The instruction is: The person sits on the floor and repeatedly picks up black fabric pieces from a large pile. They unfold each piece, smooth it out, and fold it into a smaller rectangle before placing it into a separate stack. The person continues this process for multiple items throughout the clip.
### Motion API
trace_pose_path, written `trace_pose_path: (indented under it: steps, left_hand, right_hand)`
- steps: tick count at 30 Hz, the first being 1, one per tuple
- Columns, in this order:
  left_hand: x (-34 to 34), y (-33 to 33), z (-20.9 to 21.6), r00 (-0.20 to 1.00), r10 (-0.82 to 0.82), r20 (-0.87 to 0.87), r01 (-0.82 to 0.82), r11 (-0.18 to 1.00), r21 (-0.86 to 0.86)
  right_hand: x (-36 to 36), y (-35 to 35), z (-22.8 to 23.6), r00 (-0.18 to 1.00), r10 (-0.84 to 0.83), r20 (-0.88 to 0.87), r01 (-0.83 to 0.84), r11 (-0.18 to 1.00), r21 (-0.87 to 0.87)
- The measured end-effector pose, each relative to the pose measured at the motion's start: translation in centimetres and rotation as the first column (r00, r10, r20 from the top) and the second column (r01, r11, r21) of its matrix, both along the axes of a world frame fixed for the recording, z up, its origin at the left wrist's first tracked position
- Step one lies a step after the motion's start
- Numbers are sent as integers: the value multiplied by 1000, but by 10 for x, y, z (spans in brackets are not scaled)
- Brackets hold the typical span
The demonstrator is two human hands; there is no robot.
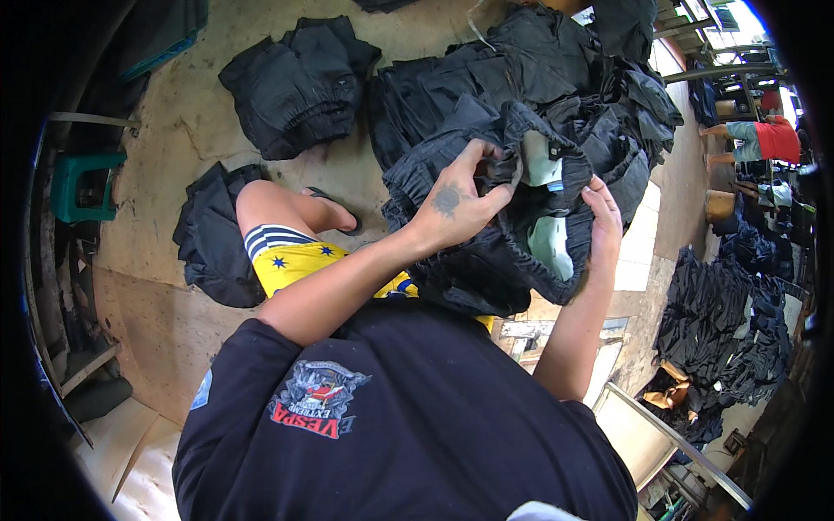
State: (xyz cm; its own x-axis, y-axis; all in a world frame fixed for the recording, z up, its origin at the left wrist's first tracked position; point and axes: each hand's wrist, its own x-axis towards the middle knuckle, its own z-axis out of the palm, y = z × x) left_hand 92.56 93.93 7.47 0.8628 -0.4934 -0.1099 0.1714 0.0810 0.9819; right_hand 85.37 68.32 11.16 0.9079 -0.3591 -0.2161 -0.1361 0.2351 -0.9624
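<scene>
Left hand (459, 201) pinches the gathered waistband (532, 271) of a dark garment (460, 273); right hand (604, 217) holds its opposite edge, pale fabric (549, 243) showing in the opening between. Dark garment pile (543, 56) just beyond the grip; dark stack (300, 87) beyond and left; green stool (85, 187) farther left.

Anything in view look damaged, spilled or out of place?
One thing stands out: a crumpled orange-brown piece at the right, odd for its colour among the heaped dark garments. I see no clear spill, and no tear shows on the held garment between the left hand and right hand.
</scene>
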Motion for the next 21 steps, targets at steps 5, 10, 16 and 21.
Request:
trace_pose_path:
  steps: [5, 10, 16, 21]
  left_hand:
    - [-2, 4, 13, 987, -33, -160, 27, 999, -40]
    - [-12, 7, 24, 977, 36, -212, -29, 999, 35]
    - [7, 41, 25, 760, -128, -637, -124, 934, -336]
    - [47, 157, 2, 693, 189, -696, -626, 637, -450]
  right_hand:
    - [0, -3, 5, 1000, -9, 11, 10, 997, -71]
    - [11, 30, 26, 996, -93, -4, 91, 987, -133]
    - [12, 150, 45, 870, 493, 23, -326, 608, -724]
    - [21, 162, 51, 741, 659, 131, -426, 612, -666]
